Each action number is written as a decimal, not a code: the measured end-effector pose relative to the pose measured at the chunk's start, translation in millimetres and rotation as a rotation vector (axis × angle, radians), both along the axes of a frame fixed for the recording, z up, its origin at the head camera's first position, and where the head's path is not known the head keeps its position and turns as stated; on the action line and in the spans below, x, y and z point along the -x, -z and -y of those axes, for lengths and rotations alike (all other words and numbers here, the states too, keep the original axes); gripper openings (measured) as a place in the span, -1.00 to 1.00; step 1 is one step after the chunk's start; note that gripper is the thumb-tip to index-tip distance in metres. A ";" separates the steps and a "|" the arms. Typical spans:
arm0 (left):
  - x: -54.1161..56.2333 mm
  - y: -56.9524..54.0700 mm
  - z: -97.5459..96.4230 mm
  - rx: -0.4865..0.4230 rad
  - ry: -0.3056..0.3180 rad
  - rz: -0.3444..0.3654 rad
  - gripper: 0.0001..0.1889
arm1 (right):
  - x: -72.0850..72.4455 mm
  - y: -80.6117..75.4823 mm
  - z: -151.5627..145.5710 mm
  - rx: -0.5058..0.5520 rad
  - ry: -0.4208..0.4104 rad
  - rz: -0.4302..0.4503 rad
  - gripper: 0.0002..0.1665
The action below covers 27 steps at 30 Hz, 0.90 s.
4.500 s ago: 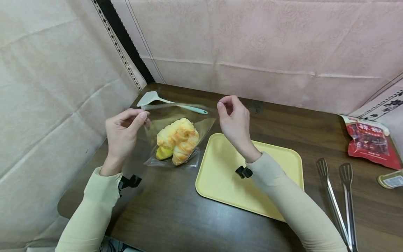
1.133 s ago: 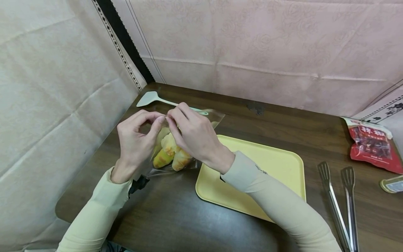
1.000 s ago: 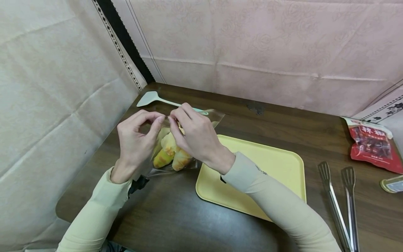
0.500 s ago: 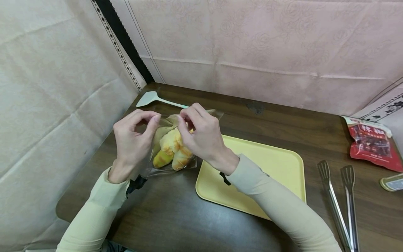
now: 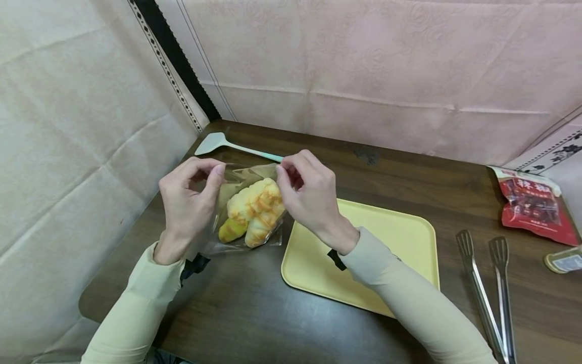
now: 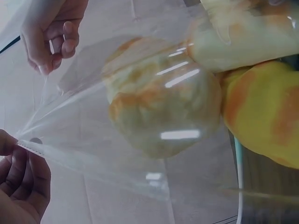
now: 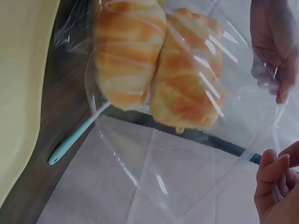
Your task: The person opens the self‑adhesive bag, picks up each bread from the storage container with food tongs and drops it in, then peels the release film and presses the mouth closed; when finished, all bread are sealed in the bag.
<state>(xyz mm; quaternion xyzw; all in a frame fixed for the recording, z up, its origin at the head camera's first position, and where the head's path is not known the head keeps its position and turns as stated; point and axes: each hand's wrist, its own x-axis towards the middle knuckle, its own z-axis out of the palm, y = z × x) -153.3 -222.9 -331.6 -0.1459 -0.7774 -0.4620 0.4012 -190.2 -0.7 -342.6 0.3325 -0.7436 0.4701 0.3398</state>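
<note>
A clear plastic bag stands tilted on the table with several bread pieces inside. One piece is a knobbly pale-gold bread, beside a roll with light stripes and a yellow bread. My left hand pinches the bag's top edge near its left corner between thumb and fingers. Further right along that edge, my right hand pinches the film with thumb and forefinger. Both wrist views show the film drawn into folds at the fingertips. Whether the bag's mouth is sealed, I cannot tell.
A yellow tray lies under my right forearm. Behind the bag is a pale green spatula. Metal tongs, a red food packet and a small jar lie to the right. Cloth walls stand behind and at left.
My right hand has moved right along the bag's top edge, away from the left hand, which has shifted slightly left. More of the bread shows between them.
</note>
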 end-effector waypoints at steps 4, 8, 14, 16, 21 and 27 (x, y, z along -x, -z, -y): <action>0.5 -0.1 0.1 -0.010 -0.001 0.002 -0.89 | 0.2 1.6 -7.9 0.014 0.024 0.021 -0.91; 0.9 -0.4 -0.1 -0.014 0.009 0.005 -0.89 | 0.2 5.1 -16.4 0.015 0.046 0.037 -0.91; 1.9 0.1 0.9 -0.024 0.019 0.014 -0.90 | 0.3 10.7 -31.0 0.021 0.078 0.070 -0.91; 2.9 0.5 1.5 -0.034 0.026 0.019 -0.91 | 0.1 12.0 -35.9 0.023 0.094 0.079 -0.91; 5.9 1.3 2.8 -0.061 0.035 0.033 -0.92 | -0.1 14.9 -48.1 0.023 0.134 0.100 -0.90; 8.7 2.0 4.9 -0.095 0.032 0.044 -0.90 | 0.2 18.5 -62.8 0.026 0.178 0.120 -0.89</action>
